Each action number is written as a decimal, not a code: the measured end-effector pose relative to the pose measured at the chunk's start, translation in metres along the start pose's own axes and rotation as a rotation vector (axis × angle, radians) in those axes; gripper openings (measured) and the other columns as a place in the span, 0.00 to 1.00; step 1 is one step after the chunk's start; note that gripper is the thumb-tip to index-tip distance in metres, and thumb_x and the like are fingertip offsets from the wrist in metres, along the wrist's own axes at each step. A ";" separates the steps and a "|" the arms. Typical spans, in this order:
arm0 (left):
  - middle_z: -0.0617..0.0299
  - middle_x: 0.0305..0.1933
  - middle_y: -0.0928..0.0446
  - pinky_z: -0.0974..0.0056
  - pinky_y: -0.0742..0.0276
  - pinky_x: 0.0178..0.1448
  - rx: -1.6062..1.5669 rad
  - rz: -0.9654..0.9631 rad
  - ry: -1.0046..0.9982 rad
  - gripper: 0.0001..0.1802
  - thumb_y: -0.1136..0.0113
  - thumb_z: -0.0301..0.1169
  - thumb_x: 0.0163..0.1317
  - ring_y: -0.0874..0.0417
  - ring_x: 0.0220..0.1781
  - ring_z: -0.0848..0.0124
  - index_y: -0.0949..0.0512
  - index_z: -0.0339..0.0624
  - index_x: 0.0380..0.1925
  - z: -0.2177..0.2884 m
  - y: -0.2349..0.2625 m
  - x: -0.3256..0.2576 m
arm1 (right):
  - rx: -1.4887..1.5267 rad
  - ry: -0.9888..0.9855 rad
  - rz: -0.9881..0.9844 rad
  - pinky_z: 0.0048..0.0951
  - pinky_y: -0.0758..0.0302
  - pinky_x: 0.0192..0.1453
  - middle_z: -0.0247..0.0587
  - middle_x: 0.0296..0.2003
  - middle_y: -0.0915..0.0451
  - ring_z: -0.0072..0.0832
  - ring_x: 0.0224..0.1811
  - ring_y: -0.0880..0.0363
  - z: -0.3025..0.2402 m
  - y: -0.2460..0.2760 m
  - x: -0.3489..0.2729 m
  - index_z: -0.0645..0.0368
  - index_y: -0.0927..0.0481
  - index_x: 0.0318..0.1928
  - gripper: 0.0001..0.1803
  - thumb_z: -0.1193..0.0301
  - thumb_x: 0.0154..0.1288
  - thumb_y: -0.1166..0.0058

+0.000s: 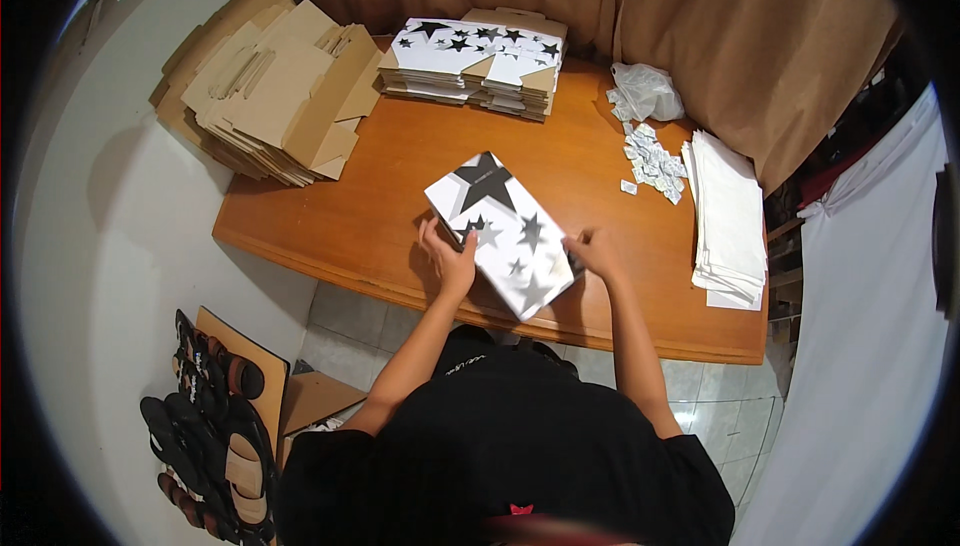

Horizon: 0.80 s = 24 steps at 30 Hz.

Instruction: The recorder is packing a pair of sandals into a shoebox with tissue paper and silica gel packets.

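- left hand (450, 258) fingers grip the near-left edge of the star-printed box (500, 231); box lies between both hands on the worktop (380, 186)
- right hand (592, 249) fingers curl closed on its right edge

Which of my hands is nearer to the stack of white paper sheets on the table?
Right. The right hand grips the star-printed box on the side facing the stack of white paper sheets; the left hand is on the box's far side.

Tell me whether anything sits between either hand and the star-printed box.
Nothing visible does. The left hand rests against the near left edge of the star-printed box, and the right hand is at its right edge. Both touch it directly on the wooden table.
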<state>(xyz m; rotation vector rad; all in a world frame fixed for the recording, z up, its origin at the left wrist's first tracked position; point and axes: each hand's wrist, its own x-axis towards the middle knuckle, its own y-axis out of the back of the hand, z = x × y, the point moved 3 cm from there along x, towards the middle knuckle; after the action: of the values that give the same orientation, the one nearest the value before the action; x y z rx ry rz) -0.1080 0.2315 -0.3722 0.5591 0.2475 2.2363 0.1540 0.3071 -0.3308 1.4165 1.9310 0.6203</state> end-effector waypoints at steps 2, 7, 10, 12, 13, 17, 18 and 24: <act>0.43 0.61 0.45 0.58 0.46 0.65 -0.125 -0.077 0.310 0.37 0.38 0.41 0.53 0.42 0.63 0.55 0.44 0.34 0.56 -0.020 0.002 -0.021 | 0.126 -0.078 -0.186 0.31 0.28 0.29 0.48 0.20 0.22 0.35 0.23 0.24 0.012 -0.017 -0.019 0.67 0.22 0.24 0.26 0.51 0.54 0.46; 0.44 0.63 0.48 0.56 0.52 0.68 -0.226 -0.609 0.537 0.45 0.44 0.53 0.53 0.49 0.67 0.54 0.47 0.32 0.61 -0.039 0.026 -0.074 | 0.716 -0.083 -0.280 0.29 0.36 0.57 0.49 0.48 0.27 0.31 0.51 0.30 0.015 -0.070 -0.059 0.69 0.32 0.54 0.30 0.56 0.62 0.52; 0.45 0.62 0.47 0.58 0.52 0.68 -0.214 -0.586 0.546 0.43 0.45 0.51 0.54 0.48 0.67 0.56 0.46 0.34 0.61 -0.027 0.037 -0.105 | 0.877 -0.096 -0.311 0.30 0.41 0.62 0.46 0.55 0.32 0.32 0.57 0.35 0.002 -0.087 -0.082 0.64 0.41 0.62 0.31 0.60 0.62 0.53; 0.47 0.64 0.47 0.61 0.54 0.69 -0.455 -0.631 0.550 0.41 0.45 0.47 0.56 0.47 0.67 0.59 0.47 0.36 0.63 -0.021 0.047 -0.116 | 1.010 -0.183 -0.293 0.32 0.41 0.63 0.45 0.56 0.34 0.34 0.58 0.37 0.000 -0.099 -0.103 0.61 0.45 0.64 0.35 0.62 0.59 0.51; 0.47 0.64 0.47 0.61 0.54 0.69 -0.455 -0.626 0.544 0.41 0.45 0.47 0.56 0.47 0.67 0.59 0.47 0.36 0.63 -0.025 0.055 -0.119 | 1.009 -0.176 -0.294 0.32 0.41 0.63 0.45 0.56 0.34 0.34 0.58 0.37 -0.003 -0.105 -0.113 0.61 0.45 0.64 0.35 0.62 0.59 0.51; 0.52 0.66 0.47 0.62 0.55 0.69 -0.683 -0.775 0.736 0.41 0.45 0.42 0.55 0.47 0.67 0.64 0.50 0.40 0.65 -0.030 0.088 -0.135 | 1.174 -0.245 -0.205 0.33 0.41 0.62 0.43 0.58 0.37 0.33 0.60 0.39 -0.027 -0.122 -0.168 0.55 0.47 0.65 0.37 0.67 0.55 0.49; 0.54 0.66 0.47 0.62 0.55 0.69 -0.685 -0.817 0.739 0.41 0.45 0.40 0.54 0.47 0.67 0.65 0.51 0.41 0.65 -0.026 0.097 -0.140 | 1.195 -0.237 -0.204 0.32 0.42 0.62 0.42 0.59 0.37 0.32 0.60 0.39 -0.021 -0.132 -0.179 0.55 0.47 0.66 0.38 0.68 0.54 0.49; 0.55 0.65 0.43 0.62 0.53 0.68 -0.714 -0.741 0.632 0.43 0.46 0.35 0.51 0.45 0.67 0.65 0.55 0.42 0.66 -0.014 0.178 -0.173 | 1.197 -0.078 -0.239 0.30 0.46 0.64 0.42 0.59 0.39 0.32 0.61 0.42 -0.038 -0.172 -0.247 0.54 0.54 0.67 0.45 0.72 0.46 0.51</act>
<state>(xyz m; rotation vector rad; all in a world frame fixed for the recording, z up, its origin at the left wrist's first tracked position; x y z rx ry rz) -0.1318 -0.0155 -0.3766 -0.5589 -0.0460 1.5404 0.0651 0.0195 -0.3699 1.7179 2.4397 -0.8601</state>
